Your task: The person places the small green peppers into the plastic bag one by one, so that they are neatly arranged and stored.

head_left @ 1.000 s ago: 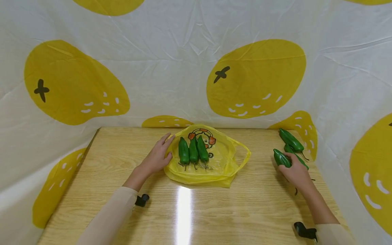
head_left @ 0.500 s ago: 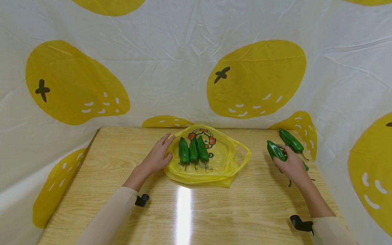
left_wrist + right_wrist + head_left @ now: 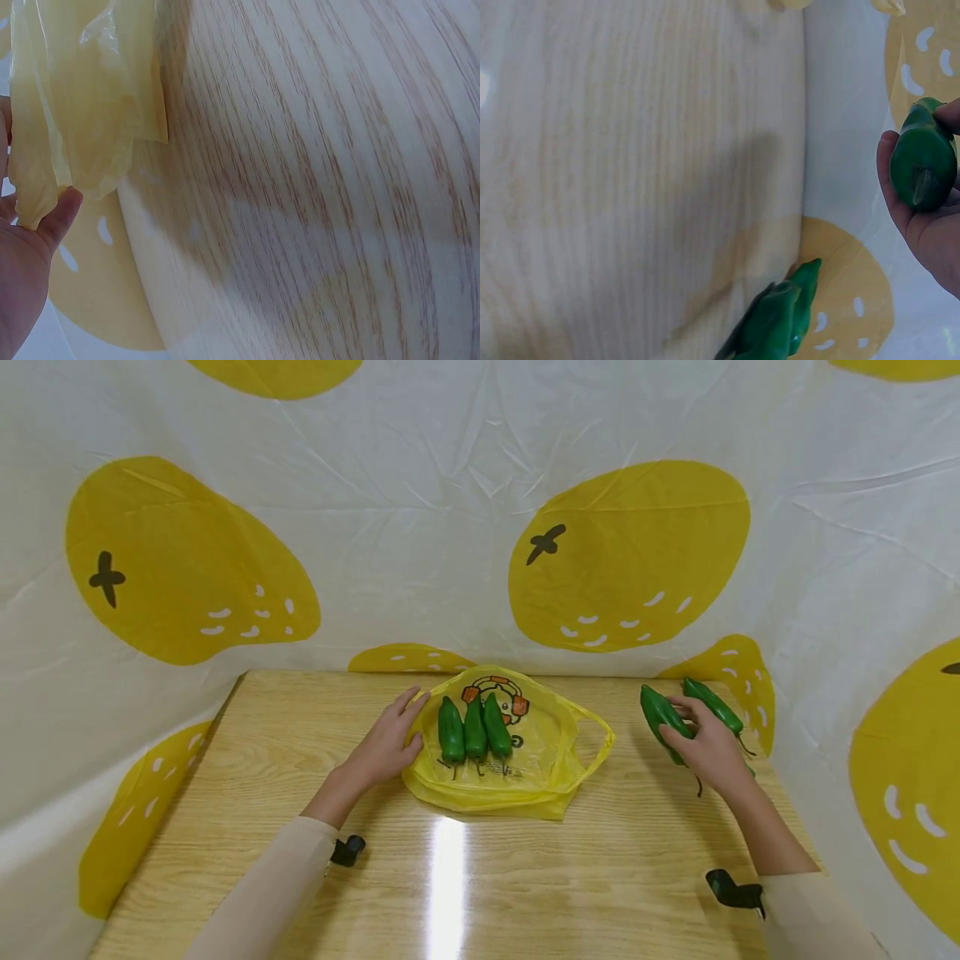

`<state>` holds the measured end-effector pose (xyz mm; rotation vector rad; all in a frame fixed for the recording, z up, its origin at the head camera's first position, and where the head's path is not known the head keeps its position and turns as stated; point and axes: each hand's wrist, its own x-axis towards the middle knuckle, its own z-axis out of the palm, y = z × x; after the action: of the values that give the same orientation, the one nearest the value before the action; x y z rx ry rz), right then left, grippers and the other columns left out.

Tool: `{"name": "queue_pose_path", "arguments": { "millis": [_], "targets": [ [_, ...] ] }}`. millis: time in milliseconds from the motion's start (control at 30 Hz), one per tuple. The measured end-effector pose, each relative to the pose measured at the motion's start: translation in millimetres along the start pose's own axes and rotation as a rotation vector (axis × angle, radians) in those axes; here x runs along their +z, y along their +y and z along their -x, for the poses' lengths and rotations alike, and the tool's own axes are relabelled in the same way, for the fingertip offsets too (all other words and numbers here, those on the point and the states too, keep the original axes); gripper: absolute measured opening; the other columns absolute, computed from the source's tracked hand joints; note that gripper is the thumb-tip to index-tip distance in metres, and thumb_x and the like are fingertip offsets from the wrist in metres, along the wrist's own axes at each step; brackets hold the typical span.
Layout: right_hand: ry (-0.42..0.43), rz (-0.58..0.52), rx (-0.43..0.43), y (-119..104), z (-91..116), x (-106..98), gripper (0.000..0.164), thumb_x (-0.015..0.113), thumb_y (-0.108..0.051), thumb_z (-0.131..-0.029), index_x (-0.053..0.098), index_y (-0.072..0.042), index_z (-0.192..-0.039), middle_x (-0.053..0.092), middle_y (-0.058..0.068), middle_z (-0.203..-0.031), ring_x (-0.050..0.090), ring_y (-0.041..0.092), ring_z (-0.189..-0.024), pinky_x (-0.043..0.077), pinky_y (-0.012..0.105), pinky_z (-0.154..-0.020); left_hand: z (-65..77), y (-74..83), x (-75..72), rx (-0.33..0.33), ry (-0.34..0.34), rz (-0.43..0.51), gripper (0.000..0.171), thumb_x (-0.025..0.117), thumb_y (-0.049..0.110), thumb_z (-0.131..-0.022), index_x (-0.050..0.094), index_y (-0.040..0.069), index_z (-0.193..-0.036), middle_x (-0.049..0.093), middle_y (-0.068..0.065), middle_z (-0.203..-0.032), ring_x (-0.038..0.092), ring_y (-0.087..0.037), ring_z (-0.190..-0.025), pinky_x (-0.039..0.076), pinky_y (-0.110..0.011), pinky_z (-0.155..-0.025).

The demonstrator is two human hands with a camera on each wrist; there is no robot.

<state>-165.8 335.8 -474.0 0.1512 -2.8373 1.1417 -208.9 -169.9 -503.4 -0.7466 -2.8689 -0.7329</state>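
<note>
At the middle of the table, a yellow plastic bag lies with its mouth spread, and three green peppers rest side by side in it, stems toward me. My left hand holds the bag's left edge; in the left wrist view the thumb lies against the thin plastic. On the right, my right hand grips another green pepper between thumb and fingers, raised over the table. The right wrist view shows this held pepper end-on.
Beyond my right hand another green pepper lies near the table's right edge. One more is mostly hidden behind that hand. The bag's handle loop sticks out rightward. A white cloth with yellow fruit prints surrounds the wooden table.
My right hand has lifted the pepper and carried it left and away from me, off the others. The left hand, the bag and the three peppers in it have stayed put.
</note>
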Motion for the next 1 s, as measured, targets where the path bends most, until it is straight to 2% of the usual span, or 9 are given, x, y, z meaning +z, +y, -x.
{"name": "queue_pose_path", "arguments": {
  "millis": [100,233,367,567,700,833,1000],
  "targets": [
    [-0.007,-0.003,-0.010,-5,-4,-1,0.064,0.059,-0.035,-0.105,0.039,-0.001,-0.155,0.053,0.032,-0.141,0.051,0.056,-0.128,0.056,0.058,-0.091,-0.5,1.1,-0.2,-0.003,0.001,0.001,0.069,0.059,0.009,-0.098,0.033,0.006,-0.161,0.023,-0.019,-0.169,0.034,-0.043,-0.150,0.037,-0.059,-0.118],
    [-0.017,-0.024,-0.031,-11,-12,-1,0.063,0.062,-0.036,-0.104,0.042,-0.004,-0.155,0.055,0.029,-0.141,0.052,0.051,-0.130,0.047,0.065,-0.102,-0.8,1.2,0.1,-0.003,0.009,0.001,0.068,0.060,0.008,-0.098,0.034,0.005,-0.161,0.025,-0.020,-0.169,0.035,-0.044,-0.150,0.038,-0.059,-0.117],
    [-0.018,-0.035,-0.053,-19,-19,0,0.062,0.063,-0.036,-0.103,0.045,-0.009,-0.155,0.056,0.026,-0.140,0.055,0.050,-0.127,0.052,0.063,-0.096,-0.8,0.9,-0.1,-0.002,0.008,-0.003,0.068,0.059,0.008,-0.098,0.034,0.005,-0.161,0.024,-0.020,-0.169,0.036,-0.044,-0.149,0.038,-0.059,-0.117],
    [-0.044,-0.056,-0.044,-36,-26,1,0.068,0.061,-0.041,-0.103,0.040,-0.007,-0.157,0.051,0.027,-0.147,0.048,0.055,-0.135,0.051,0.066,-0.098,-0.6,2.3,-0.6,0.003,0.004,0.004,0.068,0.060,0.007,-0.097,0.034,0.004,-0.161,0.024,-0.020,-0.169,0.036,-0.044,-0.149,0.038,-0.059,-0.117],
    [-0.066,-0.075,-0.050,-46,-31,4,0.068,0.060,-0.041,-0.104,0.038,-0.007,-0.158,0.049,0.027,-0.148,0.049,0.054,-0.135,0.053,0.065,-0.095,-0.4,2.1,1.0,0.023,0.013,-0.002,0.068,0.061,0.006,-0.097,0.036,0.002,-0.160,0.025,-0.022,-0.168,0.038,-0.045,-0.148,0.040,-0.059,-0.116],
    [-0.083,-0.079,-0.077,-55,-38,9,0.064,0.060,-0.037,-0.104,0.040,-0.007,-0.157,0.053,0.026,-0.143,0.053,0.052,-0.131,0.053,0.062,-0.095,0.0,0.7,2.7,0.031,0.025,-0.006,0.068,0.062,0.006,-0.096,0.036,0.002,-0.159,0.026,-0.022,-0.168,0.039,-0.045,-0.147,0.041,-0.060,-0.115],
    [-0.084,-0.088,-0.128,-65,-49,17,0.059,0.062,-0.034,-0.104,0.045,-0.008,-0.154,0.059,0.022,-0.134,0.061,0.047,-0.123,0.057,0.054,-0.089,0.4,-0.6,2.5,0.025,0.028,-0.008,0.069,0.063,0.007,-0.096,0.036,0.003,-0.160,0.026,-0.021,-0.168,0.039,-0.045,-0.147,0.040,-0.060,-0.115]
  ]
}}
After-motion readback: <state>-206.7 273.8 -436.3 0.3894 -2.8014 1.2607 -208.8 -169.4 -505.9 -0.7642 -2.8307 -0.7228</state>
